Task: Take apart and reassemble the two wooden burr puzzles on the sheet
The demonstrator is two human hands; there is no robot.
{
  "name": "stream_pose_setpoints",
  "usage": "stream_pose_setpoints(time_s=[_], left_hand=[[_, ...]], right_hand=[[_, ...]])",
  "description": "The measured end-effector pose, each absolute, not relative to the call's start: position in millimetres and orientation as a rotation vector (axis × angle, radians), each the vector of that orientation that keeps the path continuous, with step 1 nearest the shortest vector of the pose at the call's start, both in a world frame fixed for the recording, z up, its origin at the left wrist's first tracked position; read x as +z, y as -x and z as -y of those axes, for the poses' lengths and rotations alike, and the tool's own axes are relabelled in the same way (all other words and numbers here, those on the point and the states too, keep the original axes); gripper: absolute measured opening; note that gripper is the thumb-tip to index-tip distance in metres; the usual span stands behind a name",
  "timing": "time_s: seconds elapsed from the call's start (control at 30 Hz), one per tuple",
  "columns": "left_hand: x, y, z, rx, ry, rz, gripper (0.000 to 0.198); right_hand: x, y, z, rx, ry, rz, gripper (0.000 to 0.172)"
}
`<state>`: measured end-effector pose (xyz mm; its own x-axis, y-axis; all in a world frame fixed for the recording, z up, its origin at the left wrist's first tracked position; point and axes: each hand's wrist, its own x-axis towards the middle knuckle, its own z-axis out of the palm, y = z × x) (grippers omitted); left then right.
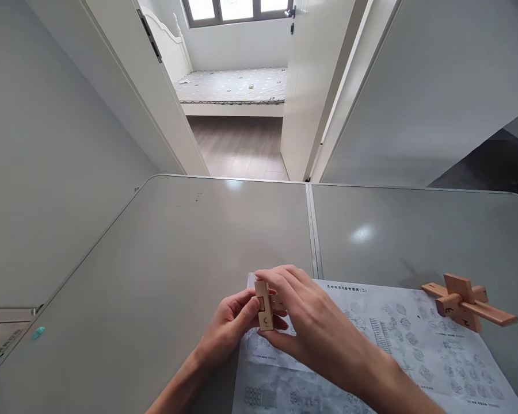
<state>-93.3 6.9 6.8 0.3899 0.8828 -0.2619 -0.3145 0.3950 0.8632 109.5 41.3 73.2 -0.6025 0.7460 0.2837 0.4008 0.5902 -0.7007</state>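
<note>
Both hands meet over the left end of a printed instruction sheet [397,345]. Between them are light wooden puzzle pieces [265,322], notched and fitted against each other, the front one marked with a dark letter. My left hand [228,322] pinches them from the left, its thumb on the front piece. My right hand [311,316] grips from above and the right, fingers along the top and thumb below. Part of the pieces lies hidden behind the fingers. To the right, a reddish wooden interlocking puzzle [461,299] stands on the sheet's far edge.
The grey table [190,247] has a metal seam [313,230] running across it. A small teal object [38,332] lies near its left edge. Walls stand at both sides. Beyond the far edge, an open door [315,86] shows a bed [233,86].
</note>
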Motion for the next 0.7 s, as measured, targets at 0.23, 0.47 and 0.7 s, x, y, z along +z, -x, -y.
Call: stream_pose_setpoints(time_s=[0.23, 0.47, 0.7], left_hand=[[12.3, 91.6, -7.9, 0.85, -0.884, -0.91, 0.048], [22.6, 86.3, -11.9, 0.825, -0.982, -1.018, 0.053], [24.6, 80.4, -7.7, 0.822, -1.101, -1.101, 0.058]], right_hand=[[71.9, -105.4, -40.8, 0.897, 0.951, 2.325, 0.043], [62.6, -104.3, -34.6, 0.774, 0.903, 2.372, 0.048], [56.4, -101.1, -32.7, 0.667, 0.913, 2.391, 0.053]])
